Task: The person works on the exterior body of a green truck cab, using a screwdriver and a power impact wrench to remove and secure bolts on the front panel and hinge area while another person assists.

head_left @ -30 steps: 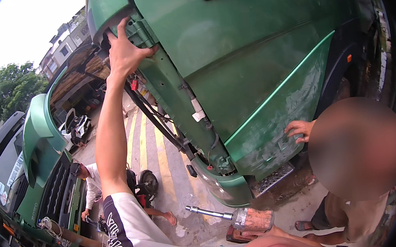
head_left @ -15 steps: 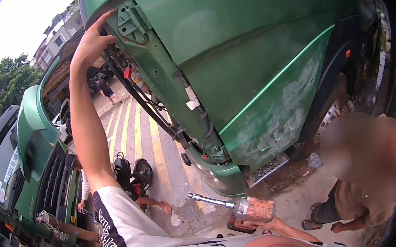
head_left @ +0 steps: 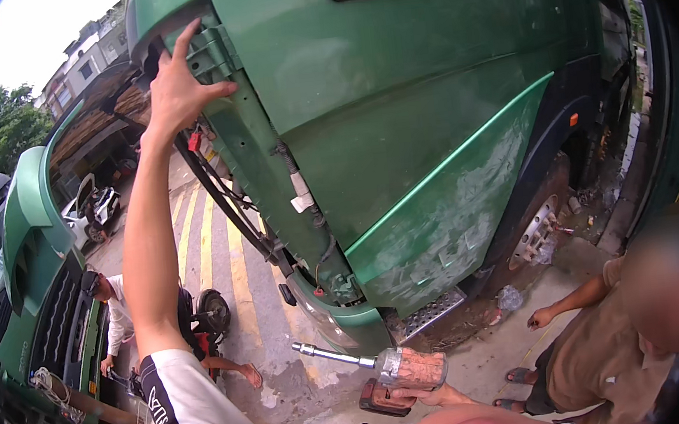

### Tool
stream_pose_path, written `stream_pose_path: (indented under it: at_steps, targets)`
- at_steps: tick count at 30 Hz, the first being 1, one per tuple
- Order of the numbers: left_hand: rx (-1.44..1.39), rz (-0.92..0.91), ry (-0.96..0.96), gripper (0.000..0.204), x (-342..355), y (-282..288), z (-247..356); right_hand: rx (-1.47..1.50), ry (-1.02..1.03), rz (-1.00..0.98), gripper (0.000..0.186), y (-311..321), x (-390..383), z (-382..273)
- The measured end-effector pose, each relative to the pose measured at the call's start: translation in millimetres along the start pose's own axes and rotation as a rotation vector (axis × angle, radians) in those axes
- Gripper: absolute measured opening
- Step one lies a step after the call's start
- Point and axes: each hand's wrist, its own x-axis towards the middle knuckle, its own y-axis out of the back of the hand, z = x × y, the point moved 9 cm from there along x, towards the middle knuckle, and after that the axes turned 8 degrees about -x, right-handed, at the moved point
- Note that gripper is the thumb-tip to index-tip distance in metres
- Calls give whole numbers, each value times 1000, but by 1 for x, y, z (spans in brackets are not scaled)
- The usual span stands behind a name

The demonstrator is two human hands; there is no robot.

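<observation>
- Raised high, my left hand [head_left: 178, 92] is open, thumb and fingers spread at the edge of a green cab pillar [head_left: 242, 131], right by its hinge [head_left: 209, 53]; I cannot tell which fingertips press on it.
- Low down, my right hand [head_left: 421, 395] is closed around a power driver [head_left: 412, 370], its worn body orange and grey, well apart from the pillar.
- From the driver's nose, a silver socket extension [head_left: 334, 355] points up and to my left.
- Beside the pillar stands the big green door [head_left: 395, 115]; whitish scuffs cover the lower panel [head_left: 457, 224] below it.
- Along the pillar runs a dark wiring harness [head_left: 312, 202], and a red connector [head_left: 195, 141] hangs near my left wrist.
- Under the panel sits a metal step [head_left: 433, 315], with a wheel [head_left: 536, 233] farther right.
- On my right, a person in a brown shirt [head_left: 598, 350] holds one arm out, that hand apart from the cab.
- On my left, someone in white sleeves [head_left: 119, 322] is between a second green truck [head_left: 25, 328] and a motorbike [head_left: 209, 312].
- Yellow stripes [head_left: 207, 234] mark the ground beyond.
</observation>
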Motion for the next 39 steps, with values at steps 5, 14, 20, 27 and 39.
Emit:
stream_pose_path:
  at_steps: [5, 14, 20, 27, 39]
  targets:
    - [-846, 85, 43, 74, -43, 9, -26, 395, -332, -7, 28, 19, 32, 43]
    - [-1463, -401, 258, 48, -137, -83, 12, 439, -168, 216, 18, 87, 190, -50]
    - [-1326, -250, 61, 45, -103, -57, 12, 450, -149, 301, 26, 94, 195, -53]
    - [-629, 475, 24, 22, -8, 42, -77, 648, -302, 95, 19, 76, 149, -27]
    - [-789, 345, 91, 21, -22, 37, -66, 971, -474, -29, 23, 56, 51, 8]
